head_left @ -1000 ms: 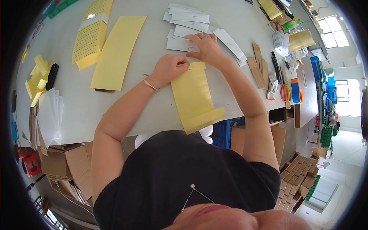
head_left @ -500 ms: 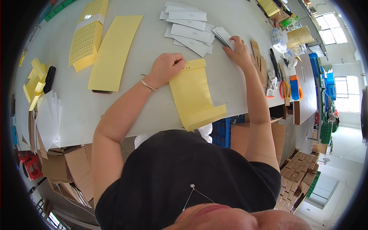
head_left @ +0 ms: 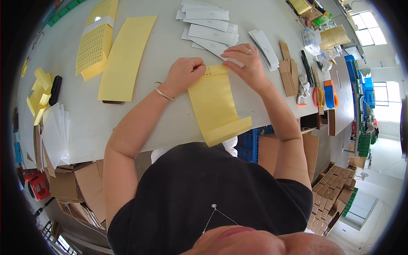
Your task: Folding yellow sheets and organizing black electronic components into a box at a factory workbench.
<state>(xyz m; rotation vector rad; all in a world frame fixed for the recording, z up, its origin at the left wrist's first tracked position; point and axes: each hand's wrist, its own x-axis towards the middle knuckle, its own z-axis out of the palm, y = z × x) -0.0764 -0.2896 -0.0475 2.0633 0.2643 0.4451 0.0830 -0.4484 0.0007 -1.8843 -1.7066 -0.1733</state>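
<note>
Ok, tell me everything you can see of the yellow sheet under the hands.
The yellow sheet is a long strip of thin, paper-like material lying flat on the grey table, running from the hands toward the person. Its near end hangs over the table edge and folds up. Small dark marks line its far end. The left hand presses that far end's left corner; the right hand pinches something at its right corner. A white slip lies just beyond.

I'm looking into a packing workshop. The long grey worktable [head_left: 170, 123] carries yellow label sheets [head_left: 125, 57] far left and white paper slips [head_left: 210, 25] at the far side. Flat cardboard boxes [head_left: 72, 187] pile up near left, small brown cartons [head_left: 331, 191] are stacked on the floor near right, and blue crates [head_left: 361, 91] line the right.
</note>
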